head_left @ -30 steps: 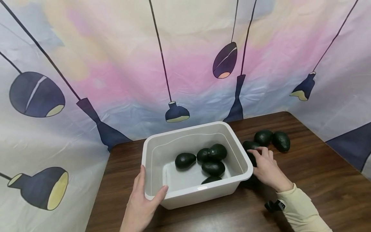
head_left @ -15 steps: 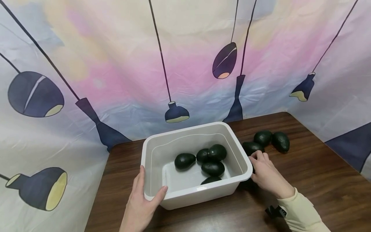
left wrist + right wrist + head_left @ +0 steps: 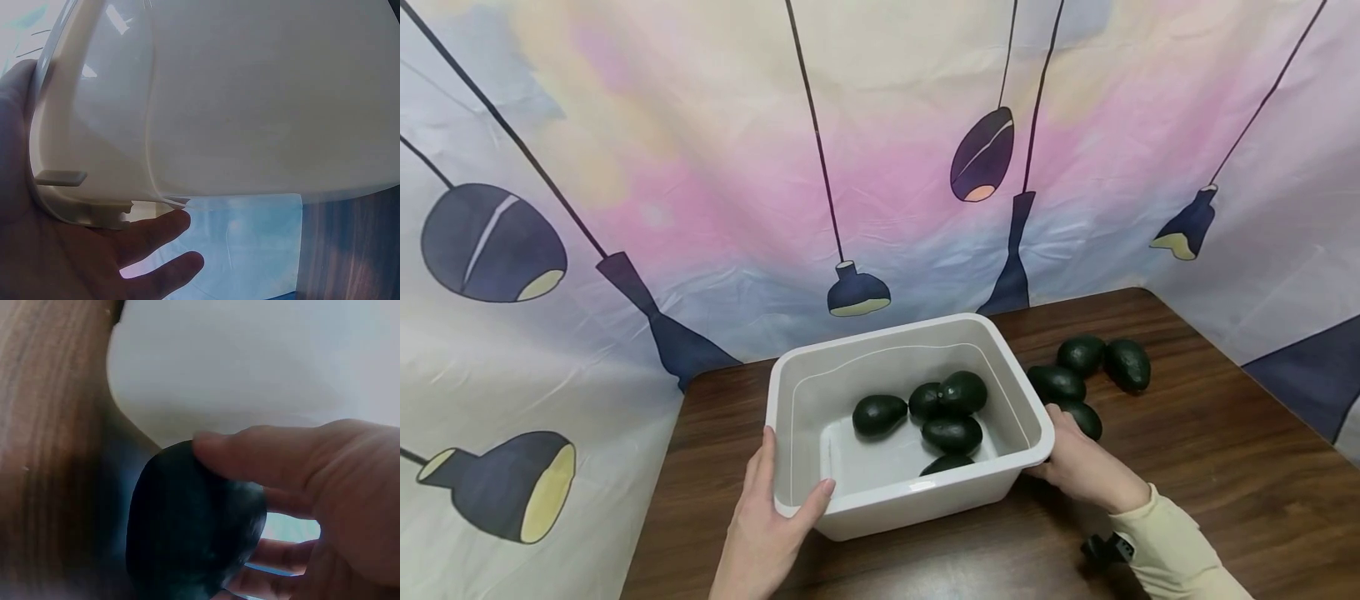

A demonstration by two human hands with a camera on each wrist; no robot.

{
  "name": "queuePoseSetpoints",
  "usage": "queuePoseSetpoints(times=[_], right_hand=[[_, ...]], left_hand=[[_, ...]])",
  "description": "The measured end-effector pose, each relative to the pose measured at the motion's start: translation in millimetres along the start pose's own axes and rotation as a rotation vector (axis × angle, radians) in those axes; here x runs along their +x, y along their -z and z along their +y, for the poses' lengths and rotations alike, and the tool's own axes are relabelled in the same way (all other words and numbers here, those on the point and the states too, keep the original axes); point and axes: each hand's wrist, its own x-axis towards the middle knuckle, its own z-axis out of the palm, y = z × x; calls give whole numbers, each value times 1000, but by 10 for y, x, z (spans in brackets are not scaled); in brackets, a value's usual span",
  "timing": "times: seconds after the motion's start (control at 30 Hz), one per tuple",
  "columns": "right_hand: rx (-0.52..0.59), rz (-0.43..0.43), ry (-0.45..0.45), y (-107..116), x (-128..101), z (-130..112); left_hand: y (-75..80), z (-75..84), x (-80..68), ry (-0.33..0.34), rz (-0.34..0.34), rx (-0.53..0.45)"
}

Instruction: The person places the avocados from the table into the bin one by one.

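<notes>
A pale grey plastic tub (image 3: 917,508) holds several dark green avocados (image 3: 953,435). My left hand (image 3: 766,521) rests against its near left corner, thumb along the front rim and fingers along the left side. In the left wrist view, two fingers (image 3: 156,234) stretch straight below the tub's edge. Low beside the tub's right wall, my right hand (image 3: 1093,467) grips an avocado (image 3: 187,525), thumb on its upper side and fingers behind it. The hand and tub hide that avocado in the head view. Just past the right hand lies another avocado (image 3: 1078,419) on the table.
More avocados lie on the table right of the tub: one close to its wall (image 3: 1056,383) and two farther back (image 3: 1082,357). The brown wooden table (image 3: 1217,467) ends at a cloth backdrop (image 3: 737,167) printed with lamps. A black wrist device (image 3: 1107,550) hangs under the right sleeve.
My right hand has come down and left, toward the tub's right wall, uncovering two avocados on the table. The left hand and tub have stayed put.
</notes>
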Motion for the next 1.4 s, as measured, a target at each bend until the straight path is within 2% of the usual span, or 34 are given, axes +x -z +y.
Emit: queuePoseSetpoints(times=[0.3, 0.5, 0.73, 0.9, 1.1, 1.4], right_hand=[[-12, -30, -152, 397, 65, -50], [-13, 67, -176, 679, 83, -145], [-31, 276, -116, 834, 101, -295], [-37, 381, -54, 888, 127, -396], [-32, 425, 12, 907, 151, -506], [24, 416, 91, 856, 244, -684]], left_hand=[[-6, -7, -6, -16, 13, 3], [-3, -10, -2, -24, 16, 6], [-5, -18, -4, -30, 20, 4], [-1, -21, -10, -31, 20, 1], [-2, -14, -13, -19, 8, -3], [-2, -15, -10, -24, 13, -2]])
